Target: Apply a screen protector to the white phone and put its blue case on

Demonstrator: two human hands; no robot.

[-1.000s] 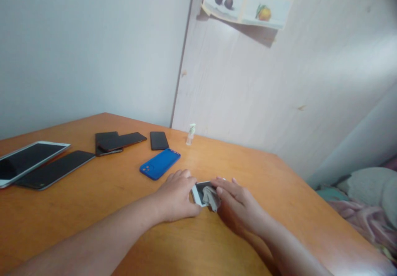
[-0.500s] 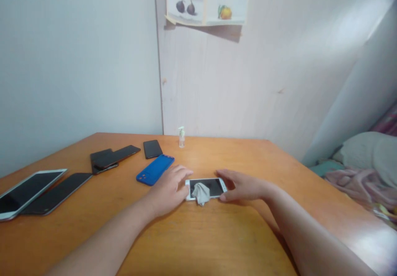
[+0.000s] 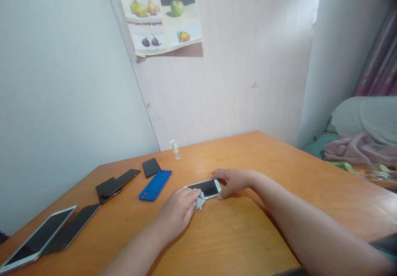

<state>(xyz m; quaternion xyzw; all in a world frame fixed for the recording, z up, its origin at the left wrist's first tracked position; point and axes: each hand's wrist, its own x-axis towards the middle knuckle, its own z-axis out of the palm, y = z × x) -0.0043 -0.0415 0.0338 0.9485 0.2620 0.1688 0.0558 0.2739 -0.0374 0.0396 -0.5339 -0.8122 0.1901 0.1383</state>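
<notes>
Where the left fingers are pressing: the left hand (image 3: 178, 210) is lying palm down, its fingers stretching out side by side and holding a grey cloth (image 3: 200, 202) against the white phone (image 3: 208, 189).
Right hand (image 3: 234, 183): it is arching at the phone's right end, thumb touching the near corner, fingers bending by the far one; from where I am standing I cannot tell whether they are gripping.
White phone: it is lying face up between the hands, dark glass shining inside a pale, round-cornered frame.
Grey cloth: it is bunching softly into creases and drooping over the phone's near edge.
Forearms: both are showing bare, the left slanting up from below, the right angling in from the lower right.
Blue case (image 3: 155, 185): it is lying just beyond the left hand, smooth and hollow, camera holes facing me.
Dark slabs: one phone (image 3: 151, 167) is lying beside the case; another (image 3: 124, 183) is resting across a third (image 3: 101, 189).
Far left: a white-framed tablet (image 3: 40, 238) is overlapping a long black device (image 3: 74, 228).
Pump bottle (image 3: 175, 150): clear-bodied, it is standing near the back edge.
Table (image 3: 223, 156): its orange-brown wood is gleaming under everything.
Wall: a fruit print (image 3: 164, 23) is curling at its lower edge.
Right side: a pink blanket (image 3: 356, 147) is lying rumpled.
</notes>
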